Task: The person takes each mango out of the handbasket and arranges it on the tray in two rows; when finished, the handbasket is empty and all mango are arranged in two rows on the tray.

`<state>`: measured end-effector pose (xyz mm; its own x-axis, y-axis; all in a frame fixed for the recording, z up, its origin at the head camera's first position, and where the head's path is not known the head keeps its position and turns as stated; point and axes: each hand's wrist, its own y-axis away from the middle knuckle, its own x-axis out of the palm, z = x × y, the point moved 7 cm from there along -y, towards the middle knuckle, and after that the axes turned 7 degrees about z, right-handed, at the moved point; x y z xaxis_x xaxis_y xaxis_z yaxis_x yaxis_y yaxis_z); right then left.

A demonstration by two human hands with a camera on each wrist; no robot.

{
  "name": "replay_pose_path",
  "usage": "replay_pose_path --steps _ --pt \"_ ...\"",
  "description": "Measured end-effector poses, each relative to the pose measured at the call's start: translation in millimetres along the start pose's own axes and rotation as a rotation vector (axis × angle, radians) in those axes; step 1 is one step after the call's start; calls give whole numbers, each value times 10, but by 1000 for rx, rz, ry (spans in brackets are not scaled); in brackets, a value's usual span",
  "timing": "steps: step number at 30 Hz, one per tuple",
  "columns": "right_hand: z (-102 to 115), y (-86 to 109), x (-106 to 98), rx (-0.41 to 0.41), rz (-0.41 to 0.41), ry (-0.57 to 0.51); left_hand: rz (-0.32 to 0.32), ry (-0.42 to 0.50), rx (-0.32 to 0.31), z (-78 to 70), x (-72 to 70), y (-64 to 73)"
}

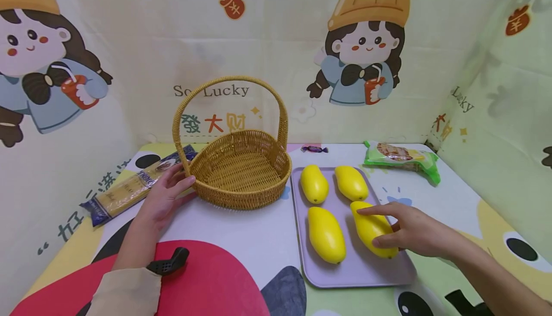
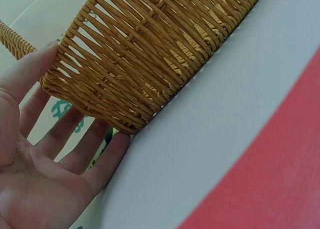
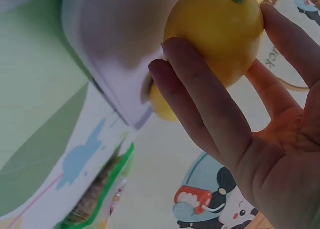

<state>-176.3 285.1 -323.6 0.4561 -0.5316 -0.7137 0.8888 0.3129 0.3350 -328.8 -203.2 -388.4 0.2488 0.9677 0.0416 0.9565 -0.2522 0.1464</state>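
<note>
A woven wicker basket [image 1: 241, 200] with a tall arched handle stands at the middle back. My left hand [image 1: 164, 198] holds its left side, thumb near the rim and fingers spread round the wall, as the left wrist view shows against the wicker wall [image 2: 145, 54]. On the right, my right hand [image 1: 418, 232] grips the near right yellow mango [image 1: 366, 225] between thumb and fingers, over a lilac tray [image 1: 353, 277]. In the right wrist view the mango [image 3: 215, 29] shows a green end spot. Other mangoes [image 1: 326, 235] lie beside it on the tray.
A long pack of noodles [image 1: 129, 193] lies left of the basket, partly behind my left hand. A small wrapped candy [image 1: 314, 149] is at the back. Behind the tray lies a green snack packet [image 1: 401, 157]. Printed cloth walls [image 1: 267, 33] close off the back and sides.
</note>
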Motion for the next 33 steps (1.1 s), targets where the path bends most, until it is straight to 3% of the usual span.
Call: replay_pose_path --steps 24,33 --pt "-84 -78 25 37 -20 68 -1 -26 8 -28 -41 43" --pt "-72 -96 -4 -3 -31 66 -20 -22 3 -37 -60 87"
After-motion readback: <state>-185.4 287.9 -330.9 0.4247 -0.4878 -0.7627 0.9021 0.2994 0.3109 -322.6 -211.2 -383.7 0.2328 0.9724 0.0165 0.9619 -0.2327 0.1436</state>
